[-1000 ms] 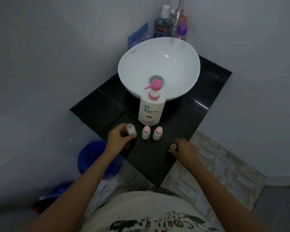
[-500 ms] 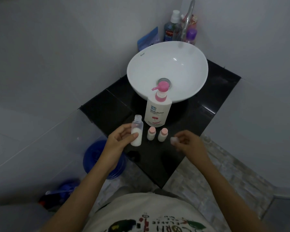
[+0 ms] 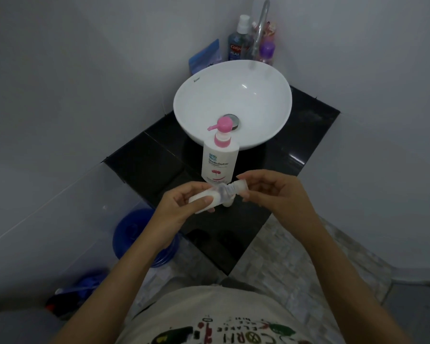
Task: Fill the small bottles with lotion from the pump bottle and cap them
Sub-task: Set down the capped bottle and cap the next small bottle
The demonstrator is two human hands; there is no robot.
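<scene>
My left hand (image 3: pixel 176 214) grips a small clear bottle (image 3: pixel 209 194), part full of white lotion and tipped with its neck to the right. My right hand (image 3: pixel 276 192) pinches a clear cap (image 3: pixel 241 186) against that neck. Right behind stands the white pump bottle (image 3: pixel 219 162) with a pink pump, on the black counter (image 3: pixel 144 155). Of the two pink-capped small bottles only a white base (image 3: pixel 227 203) shows below the held bottle; the rest is hidden by my hands.
A white basin (image 3: pixel 233 103) sits at the back of the counter under a tap (image 3: pixel 260 28). Mouthwash (image 3: pixel 238 43), a purple bottle (image 3: pixel 267 52) and a blue pouch (image 3: pixel 205 57) stand in the corner. A blue bucket (image 3: pixel 134 234) sits on the floor, left.
My left hand lifted the small bottle off the counter and tipped it sideways. My right hand picked up the cap and brought it left to the bottle's neck.
</scene>
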